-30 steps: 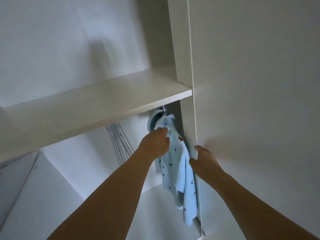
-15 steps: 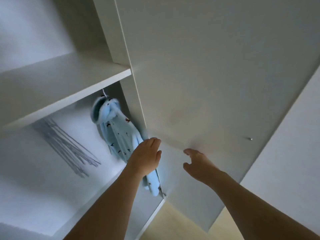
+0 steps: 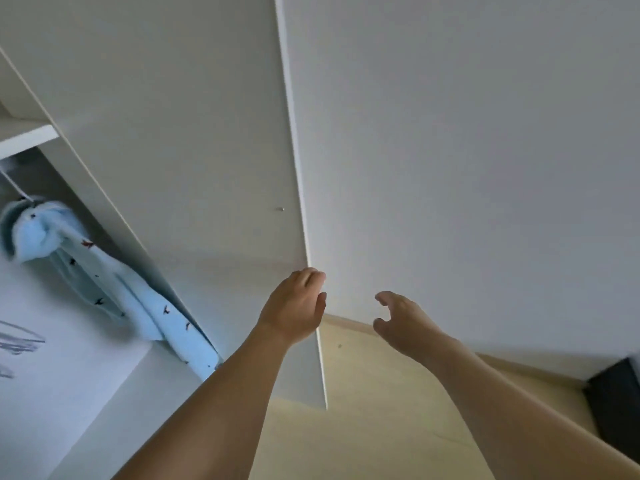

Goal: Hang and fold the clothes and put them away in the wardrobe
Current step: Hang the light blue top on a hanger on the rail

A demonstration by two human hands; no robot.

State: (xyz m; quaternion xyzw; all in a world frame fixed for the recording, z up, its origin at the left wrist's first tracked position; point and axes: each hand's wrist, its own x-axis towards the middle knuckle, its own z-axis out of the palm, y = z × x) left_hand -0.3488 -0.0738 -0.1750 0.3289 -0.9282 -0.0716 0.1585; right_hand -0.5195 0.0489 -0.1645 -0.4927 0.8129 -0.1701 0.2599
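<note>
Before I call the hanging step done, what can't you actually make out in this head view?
- Hanger and rail: the hook above the light blue garment is blurred and partly under the shelf.
- Left hand on the wardrobe door edge: fingertips hidden behind the hand's back, so the grip is unclear.
- Wardrobe interior: cut off by the left frame edge.
- Dark object: cut off at the right edge, unidentifiable.

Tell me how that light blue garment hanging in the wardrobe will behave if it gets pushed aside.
The light blue garment would probably be floppy: it droops in soft folds below its bunched top. It likely swings rather than slides, since it seems to hang from a single hook. It looks light, thin cloth. Neither the left hand nor the right hand touches it.
</note>
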